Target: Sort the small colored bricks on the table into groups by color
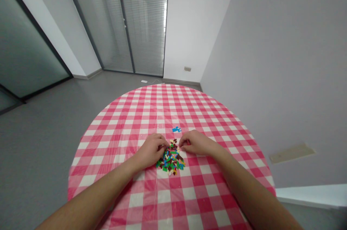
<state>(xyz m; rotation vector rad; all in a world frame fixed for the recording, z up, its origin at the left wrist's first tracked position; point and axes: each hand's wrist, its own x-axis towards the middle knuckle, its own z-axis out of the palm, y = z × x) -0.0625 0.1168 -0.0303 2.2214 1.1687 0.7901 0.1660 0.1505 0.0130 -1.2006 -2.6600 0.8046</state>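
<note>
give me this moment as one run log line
left hand: at pile edge | right hand: beside pile | mixed toy bricks: heaped | blue bricks: beyond pile

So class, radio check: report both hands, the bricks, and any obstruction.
Both hands at the pile's edges, grips unclear. Mixed bricks heaped; blue pieces apart, beyond. Nothing visibly blocking.

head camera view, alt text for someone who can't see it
Two bare hands, left and right, reach into a pile of small multicoloured plastic bricks on a red-and-white checked tablecloth; a few blue pieces lie beyond.
</note>
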